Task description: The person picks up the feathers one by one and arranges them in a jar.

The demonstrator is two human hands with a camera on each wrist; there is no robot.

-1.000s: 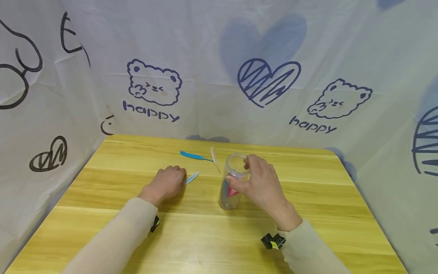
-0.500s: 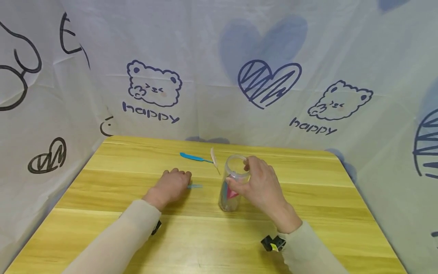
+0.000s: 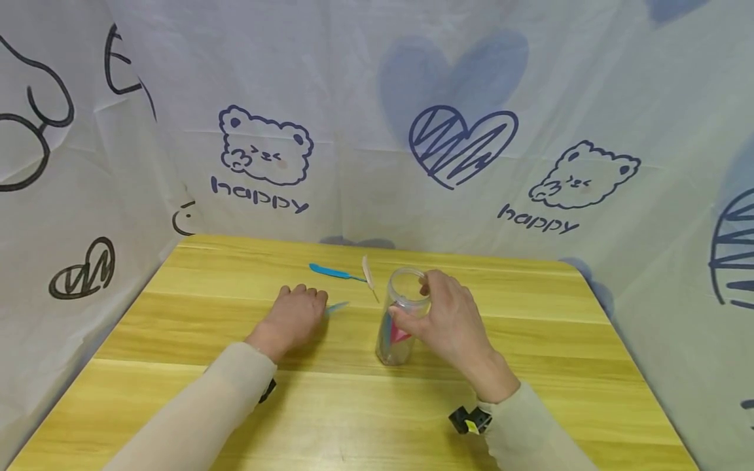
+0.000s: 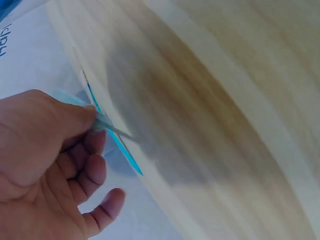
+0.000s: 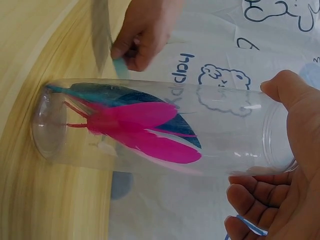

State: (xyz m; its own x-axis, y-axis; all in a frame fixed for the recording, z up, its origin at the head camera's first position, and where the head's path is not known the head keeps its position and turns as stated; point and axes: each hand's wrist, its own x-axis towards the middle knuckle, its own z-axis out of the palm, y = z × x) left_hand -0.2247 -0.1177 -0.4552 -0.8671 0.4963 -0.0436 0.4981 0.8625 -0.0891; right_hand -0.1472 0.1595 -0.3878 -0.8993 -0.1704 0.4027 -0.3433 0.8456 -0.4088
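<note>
My left hand is low over the table, left of the jar. It pinches a pale blue feather between thumb and forefinger, the other fingers loosely bent. In the head view only the end of this feather pokes out past the fingers. A clear plastic jar stands upright and lidless at mid-table. My right hand grips it around the rim from the right. Through its wall, the right wrist view shows pink feathers and a dark blue feather.
Behind the hands, a bright blue feather and a pale pinkish feather lie on the wooden table. A white cloth printed with hearts and bears hangs at the table's back and sides.
My left hand has shifted slightly right, and the feather in it has swung, level half a second ago and tilted up now. The right hand and jar have stayed in place.
</note>
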